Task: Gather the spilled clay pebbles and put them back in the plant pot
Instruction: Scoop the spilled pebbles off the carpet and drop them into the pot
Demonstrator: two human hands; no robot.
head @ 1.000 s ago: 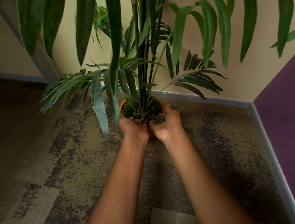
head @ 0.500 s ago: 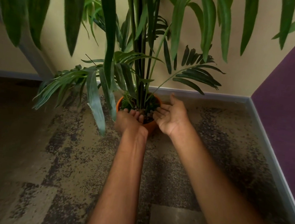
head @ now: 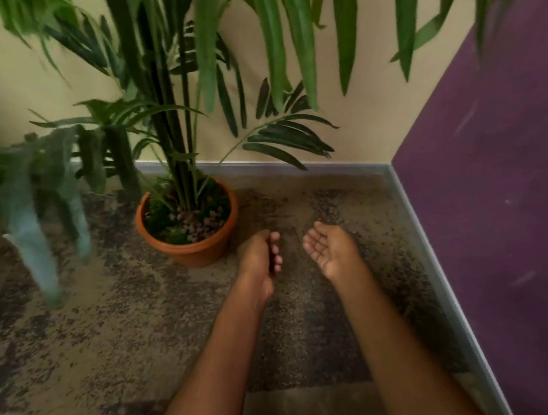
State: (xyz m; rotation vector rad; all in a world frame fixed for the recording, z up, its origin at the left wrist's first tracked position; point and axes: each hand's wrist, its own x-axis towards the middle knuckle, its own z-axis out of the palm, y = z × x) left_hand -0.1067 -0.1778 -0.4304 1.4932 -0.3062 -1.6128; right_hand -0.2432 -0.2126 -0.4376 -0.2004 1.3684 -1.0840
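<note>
An orange plant pot (head: 191, 252) stands on the carpet near the back wall, with tall green palm stems rising from it. Brownish clay pebbles (head: 198, 226) lie in a heap on the soil inside, near the front right of the rim. My left hand (head: 259, 257) hovers just right of the pot, fingers loosely curled with the palm turned inward; nothing shows in it. My right hand (head: 331, 249) is farther right, palm up, fingers spread, and it is empty. I can see no loose pebbles on the mottled carpet.
Long palm leaves (head: 279, 42) hang across the top and left of the view, some blurred close to the camera. A purple wall (head: 508, 201) with a grey skirting board (head: 454, 298) closes the right side. A beige wall runs behind the pot.
Both hands held pebbles cupped over the pot, then opened and let them fall in. Now the hands have drawn back to the right of the pot, and the view has swung right.
</note>
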